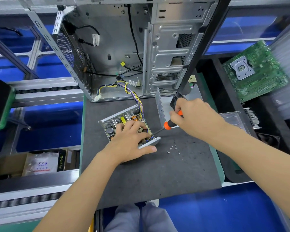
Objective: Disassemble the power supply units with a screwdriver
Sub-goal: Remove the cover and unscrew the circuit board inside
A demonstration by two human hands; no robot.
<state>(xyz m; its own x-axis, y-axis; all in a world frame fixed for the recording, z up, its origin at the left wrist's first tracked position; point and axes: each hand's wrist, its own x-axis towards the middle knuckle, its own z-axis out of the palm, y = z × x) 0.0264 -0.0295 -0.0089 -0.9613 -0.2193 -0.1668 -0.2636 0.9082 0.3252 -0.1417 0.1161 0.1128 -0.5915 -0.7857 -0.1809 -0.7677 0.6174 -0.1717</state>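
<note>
Power supply unit (124, 124) sits on the dark work mat (157, 173), just in front of the open computer case (124, 47). Its cover is already off: the circuit board with capacitors, coils and a yellow component is exposed inside the remaining metal tray. A bent grey metal panel (162, 106), probably the removed cover, stands upright on the mat to the right of the unit.

Left hand (132, 139) lies over the board with fingers spread and bent down onto it, thumb along the near edge of the tray; it presses and steadies the unit. Right hand (191, 116) grips the orange-and-black screwdriver (168, 124); the shaft slants down and left, and the tip meets the near right corner of the board.

Progress, judged: outer screws are out, since a scatter of small screws (173, 148) lies loose on the mat right of the unit. Current step looks like loosening a board-mounting screw. Left to do: remaining board screws, lifting the board from the tray, freeing the wire bundle (132, 91), which runs from the unit back toward the case. Only one unit is in view, so the count of units remaining cannot be told.

Containers:
- Computer case: mostly stripped, holds black cables and a drive cage.
- Black bin (224, 97), right: a green motherboard (254, 71) leans in it.
- Cardboard box (10, 163), lower left: white bagged items and a black carton marked PRIME.
</note>
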